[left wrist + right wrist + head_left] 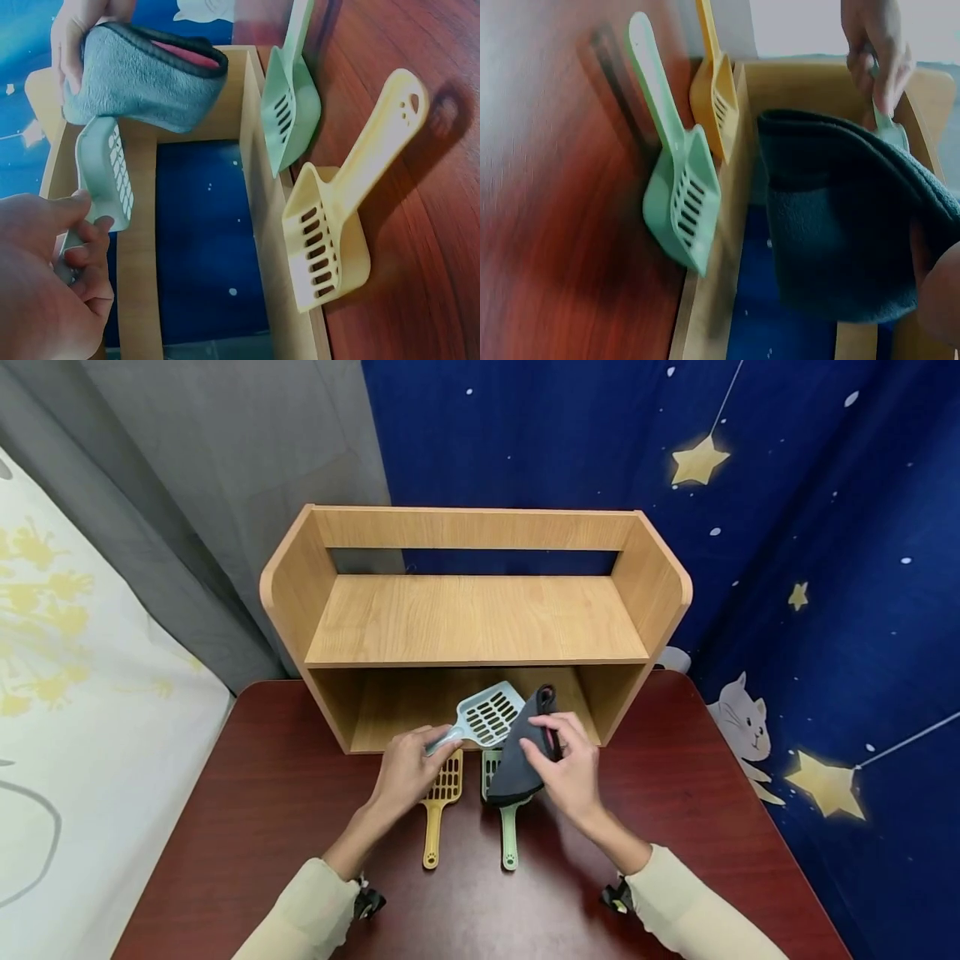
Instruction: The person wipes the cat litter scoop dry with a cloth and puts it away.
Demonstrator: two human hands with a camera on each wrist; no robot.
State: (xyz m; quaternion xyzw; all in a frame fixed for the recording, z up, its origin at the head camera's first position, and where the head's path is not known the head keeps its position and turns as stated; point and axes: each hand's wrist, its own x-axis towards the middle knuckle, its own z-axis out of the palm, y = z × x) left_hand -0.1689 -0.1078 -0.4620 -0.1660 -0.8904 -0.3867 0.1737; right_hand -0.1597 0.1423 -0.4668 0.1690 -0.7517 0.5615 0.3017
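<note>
My left hand (408, 770) grips the handle of a pale blue slotted litter scoop (464, 720), held up in front of the shelf's lower compartment. In my right hand (572, 770) is a folded grey cloth (512, 767) with dark edging and a bit of pink showing inside. The cloth is up against the scoop's right side, and the left wrist view shows it at the scoop's end. Below, a yellow litter scoop (432, 827) and a green litter scoop (509, 839) lie on the table, handles toward me. The cloth partly hides the green one's head.
A two-tier wooden shelf (480, 618) stands at the back of the dark red table (300, 827). The heads of the yellow and green scoops are at its front edge. Grey and blue star-patterned curtains (825, 568) hang behind.
</note>
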